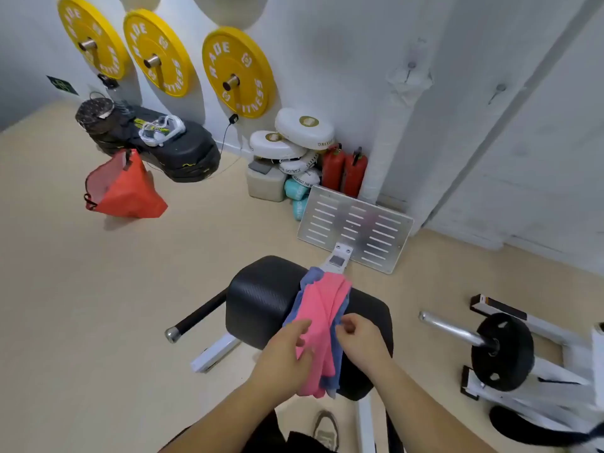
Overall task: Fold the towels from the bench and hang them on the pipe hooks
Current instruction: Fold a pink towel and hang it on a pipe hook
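A pink towel [322,308] lies bunched lengthwise on top of a blue towel [309,280] across the black padded bench [261,299]. My left hand [287,351] pinches the pink towel's left edge near its lower half. At the towels' right edge, my right hand [361,341] has curled fingers pinching the cloth. Two wall hooks [411,65] [500,88] stick out of the white pipe casing at the upper right.
A slotted metal footplate [356,223] stands beyond the bench. A barbell sleeve with a black plate [503,351] lies to the right. Red bag [122,188], black stepper, white pads and red extinguishers [343,168] line the far wall under yellow plates.
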The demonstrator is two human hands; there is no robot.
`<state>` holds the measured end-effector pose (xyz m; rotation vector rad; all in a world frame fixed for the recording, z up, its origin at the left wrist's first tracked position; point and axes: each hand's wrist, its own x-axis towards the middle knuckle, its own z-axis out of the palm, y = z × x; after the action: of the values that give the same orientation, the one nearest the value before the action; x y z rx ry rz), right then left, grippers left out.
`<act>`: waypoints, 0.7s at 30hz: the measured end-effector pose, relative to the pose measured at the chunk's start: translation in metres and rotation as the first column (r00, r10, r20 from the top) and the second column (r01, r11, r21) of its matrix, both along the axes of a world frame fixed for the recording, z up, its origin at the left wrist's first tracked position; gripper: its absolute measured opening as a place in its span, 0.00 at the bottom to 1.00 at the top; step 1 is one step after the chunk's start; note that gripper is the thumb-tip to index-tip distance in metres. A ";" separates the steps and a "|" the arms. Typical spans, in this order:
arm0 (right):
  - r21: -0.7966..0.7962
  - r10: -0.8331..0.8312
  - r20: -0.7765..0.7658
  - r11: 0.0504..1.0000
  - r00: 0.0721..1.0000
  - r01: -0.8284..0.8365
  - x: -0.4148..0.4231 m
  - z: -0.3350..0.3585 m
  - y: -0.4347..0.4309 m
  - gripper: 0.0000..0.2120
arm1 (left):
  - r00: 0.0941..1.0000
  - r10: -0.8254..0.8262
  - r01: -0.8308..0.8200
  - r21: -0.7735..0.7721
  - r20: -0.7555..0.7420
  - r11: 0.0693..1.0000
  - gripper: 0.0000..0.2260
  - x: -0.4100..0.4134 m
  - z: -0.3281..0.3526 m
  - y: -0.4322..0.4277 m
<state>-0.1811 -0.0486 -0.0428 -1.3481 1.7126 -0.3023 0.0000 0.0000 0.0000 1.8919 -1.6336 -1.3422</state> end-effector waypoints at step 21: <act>-0.015 -0.452 -0.001 0.892 0.892 0.452 0.076 0.036 -0.039 0.09 | 0.908 -0.391 0.399 0.029 -0.154 0.916 0.22 0.052 -0.035 -0.152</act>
<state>-0.1053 -0.0875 -0.0066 -0.9419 2.0219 -0.5751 0.0518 -0.1524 -0.0353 1.4968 -1.9918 -1.6559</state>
